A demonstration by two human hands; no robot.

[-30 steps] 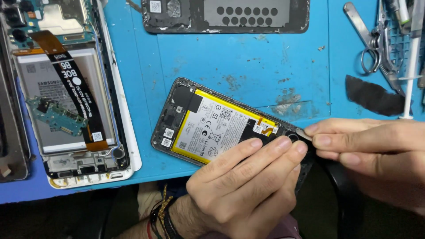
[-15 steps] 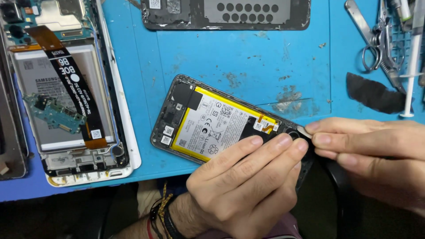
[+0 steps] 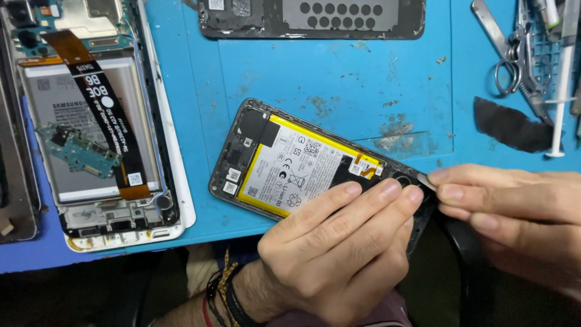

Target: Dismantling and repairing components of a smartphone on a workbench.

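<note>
A scuffed blue mat [image 3: 339,91] covers the bench, with dark floor below its near edge. An opened phone [image 3: 284,166] with a yellow-edged battery lies tilted at mid-mat, its right end hidden under the hands. The left hand [image 3: 330,254] lies flat, fingers pressing that end down. The right hand [image 3: 514,212], cut off at the right edge, pinches a thin metal tool [image 3: 425,180] at the phone's corner. A white-framed phone [image 3: 103,127] lies left; scissors [image 3: 514,57] far right.

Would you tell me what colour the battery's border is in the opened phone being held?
Yellow, around the white battery; head view.
</note>
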